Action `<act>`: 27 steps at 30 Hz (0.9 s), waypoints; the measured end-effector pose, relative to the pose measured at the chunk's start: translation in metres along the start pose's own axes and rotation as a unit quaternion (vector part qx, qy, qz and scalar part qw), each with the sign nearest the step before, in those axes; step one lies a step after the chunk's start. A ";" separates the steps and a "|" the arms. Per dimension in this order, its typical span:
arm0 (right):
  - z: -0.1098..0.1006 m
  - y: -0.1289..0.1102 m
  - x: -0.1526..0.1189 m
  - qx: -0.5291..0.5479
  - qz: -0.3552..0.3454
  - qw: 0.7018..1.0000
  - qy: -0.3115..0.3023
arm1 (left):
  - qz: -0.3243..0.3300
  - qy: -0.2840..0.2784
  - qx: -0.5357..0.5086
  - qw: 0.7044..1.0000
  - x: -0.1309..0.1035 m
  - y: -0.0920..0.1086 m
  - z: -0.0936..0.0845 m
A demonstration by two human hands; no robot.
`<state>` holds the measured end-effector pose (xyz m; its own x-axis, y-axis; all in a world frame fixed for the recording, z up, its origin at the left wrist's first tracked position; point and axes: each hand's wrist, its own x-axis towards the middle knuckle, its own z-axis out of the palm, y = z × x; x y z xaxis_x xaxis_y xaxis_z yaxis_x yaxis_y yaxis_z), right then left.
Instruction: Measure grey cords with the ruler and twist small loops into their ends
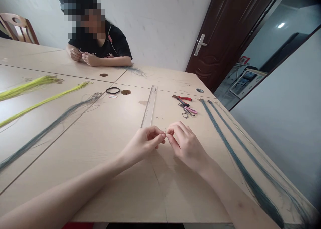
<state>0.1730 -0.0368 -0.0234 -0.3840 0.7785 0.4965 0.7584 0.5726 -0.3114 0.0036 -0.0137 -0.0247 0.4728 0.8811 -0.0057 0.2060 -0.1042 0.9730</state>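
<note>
Clearly, care at the fingertips matters most here: a tiny loop point(165, 132) sits over the table point(112, 199), right where the two hands meet. The left hand point(145, 140) has thumb and forefinger closed on one side of it, and the right hand point(187, 140) appears to pinch it from the other side (whether a strand runs between them is too fine to tell). Good handling, I would judge, means letting the left pinch act as a steady anchor while the right makes only small, slow adjustments, so that the loop neither twists nor slips. Light pressure should do, since something this thin could bend or kink. Resting the forearms on the table would calm any tremor. The ruler point(149, 108) lies just beyond the left hand, while the pliers point(186, 98) and scissors point(185, 115) lie past the right, leaving the fingers room.
</note>
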 end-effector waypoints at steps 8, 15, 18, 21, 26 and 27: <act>-0.005 0.000 0.000 0.010 0.035 0.999 0.022 | 0.007 0.027 -0.032 0.999 0.000 -0.002 0.001; -0.004 0.008 0.000 0.017 0.076 0.996 0.033 | 0.045 0.106 -0.146 0.983 0.008 -0.001 -0.010; 0.014 0.000 0.004 0.026 0.038 0.998 -0.044 | 0.072 0.185 -0.225 0.954 0.019 -0.004 -0.025; 0.033 -0.013 0.013 0.022 -0.004 0.992 -0.124 | 0.081 0.265 -0.305 0.911 0.032 -0.010 -0.045; 0.038 -0.043 0.013 0.004 -0.011 0.978 -0.209 | 0.071 0.370 -0.395 0.838 0.049 -0.022 -0.081; 0.034 -0.049 0.006 0.001 -0.008 0.976 -0.216 | 0.068 0.385 -0.407 0.826 0.051 -0.025 -0.087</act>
<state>0.1151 -0.0512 -0.0326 -0.5832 0.8044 0.1131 0.7489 0.5864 -0.3087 -0.0516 0.0742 -0.0292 -0.3051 0.9515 -0.0403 -0.5954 -0.1576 0.7878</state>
